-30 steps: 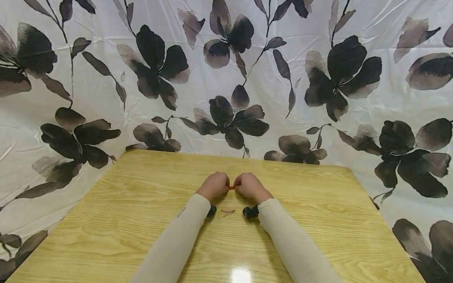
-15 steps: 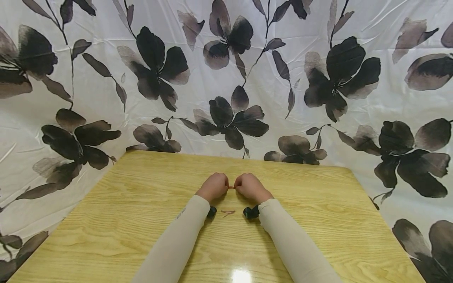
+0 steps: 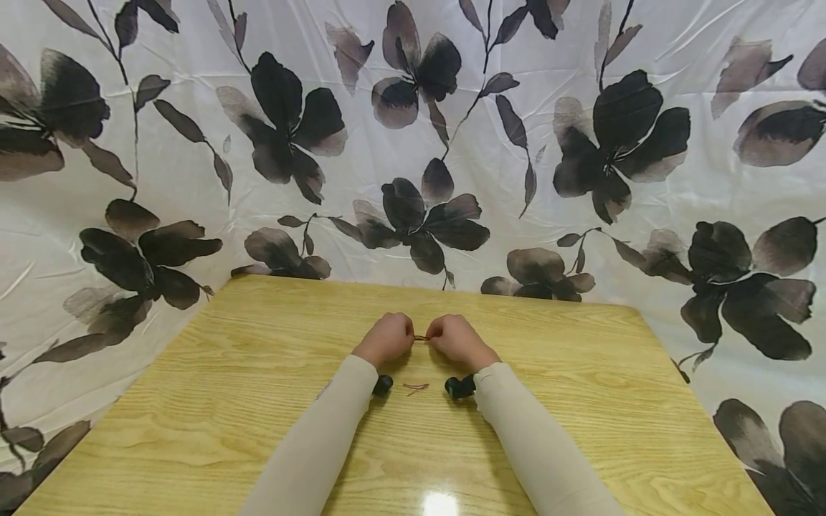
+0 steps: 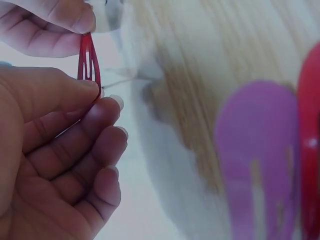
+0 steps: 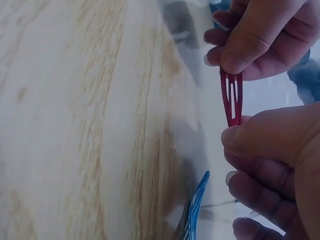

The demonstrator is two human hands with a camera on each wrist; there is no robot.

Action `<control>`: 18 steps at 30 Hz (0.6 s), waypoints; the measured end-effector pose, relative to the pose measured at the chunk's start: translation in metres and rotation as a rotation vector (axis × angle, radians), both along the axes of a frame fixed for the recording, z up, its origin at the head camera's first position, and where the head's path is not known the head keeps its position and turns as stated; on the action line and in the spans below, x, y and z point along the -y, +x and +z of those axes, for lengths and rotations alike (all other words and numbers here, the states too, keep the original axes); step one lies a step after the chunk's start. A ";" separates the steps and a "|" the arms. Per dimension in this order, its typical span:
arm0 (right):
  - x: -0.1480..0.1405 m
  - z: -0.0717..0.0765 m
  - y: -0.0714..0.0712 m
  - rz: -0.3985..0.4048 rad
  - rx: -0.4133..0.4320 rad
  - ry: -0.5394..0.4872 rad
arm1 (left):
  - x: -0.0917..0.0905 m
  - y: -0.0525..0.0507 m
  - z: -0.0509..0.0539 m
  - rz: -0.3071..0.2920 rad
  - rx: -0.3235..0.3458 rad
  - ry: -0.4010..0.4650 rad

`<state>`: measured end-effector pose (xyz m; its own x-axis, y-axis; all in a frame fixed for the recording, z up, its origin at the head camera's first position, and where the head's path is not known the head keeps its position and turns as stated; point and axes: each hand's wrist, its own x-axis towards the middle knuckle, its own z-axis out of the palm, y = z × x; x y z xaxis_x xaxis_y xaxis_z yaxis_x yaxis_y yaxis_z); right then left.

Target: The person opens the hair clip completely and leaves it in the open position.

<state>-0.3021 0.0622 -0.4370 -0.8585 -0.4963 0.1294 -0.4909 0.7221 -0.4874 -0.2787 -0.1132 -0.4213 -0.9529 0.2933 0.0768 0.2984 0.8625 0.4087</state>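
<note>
A red snap hair clip (image 4: 88,60) with long slots is stretched between both hands above the table. My left hand (image 3: 387,338) pinches one end between thumb and forefinger, its other fingers loosely curled, as the left wrist view shows. At the opposite end, the right hand (image 3: 457,340) pinches the clip with thumb and fingers. In the right wrist view the slotted middle of the red hair clip (image 5: 231,97) shows between the two thumbs. Whether the clip is snapped flat or sprung, I cannot tell.
Between the forearms, loose hair clips (image 3: 416,388) lie on the wooden table (image 3: 193,401). The left wrist view shows a purple clip (image 4: 257,135) beside a red one (image 4: 311,120). A pointed blue striped thing (image 5: 197,205) appears in the right wrist view. Floral cloth (image 3: 413,143) hangs behind.
The left hand has shifted slightly left and away from the right hand. The held clip has turned, now showing thin lines where it looked thicker and red. The clips on the table stay put.
</note>
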 end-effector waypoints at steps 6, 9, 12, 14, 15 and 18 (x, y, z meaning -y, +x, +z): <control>-0.005 0.001 0.003 -0.013 0.079 -0.104 | 0.002 0.000 -0.001 0.021 0.039 0.090; -0.006 0.001 0.004 -0.025 0.111 -0.147 | 0.003 0.001 -0.001 0.024 0.059 0.128; -0.007 0.000 0.006 -0.035 0.123 -0.180 | 0.003 0.001 -0.001 0.020 0.048 0.149; -0.008 0.000 0.006 -0.040 0.133 -0.200 | 0.004 0.001 0.000 0.017 0.036 0.161; -0.009 0.000 0.007 -0.042 0.140 -0.209 | 0.004 0.002 0.000 0.017 0.036 0.171; -0.010 0.002 0.009 -0.047 0.173 -0.244 | 0.004 0.005 0.003 0.024 0.058 0.210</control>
<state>-0.2928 0.0723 -0.4352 -0.8992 -0.4281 0.0900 -0.3546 0.5929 -0.7230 -0.2737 -0.1172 -0.4183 -0.9641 0.2538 0.0783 0.2493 0.7632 0.5962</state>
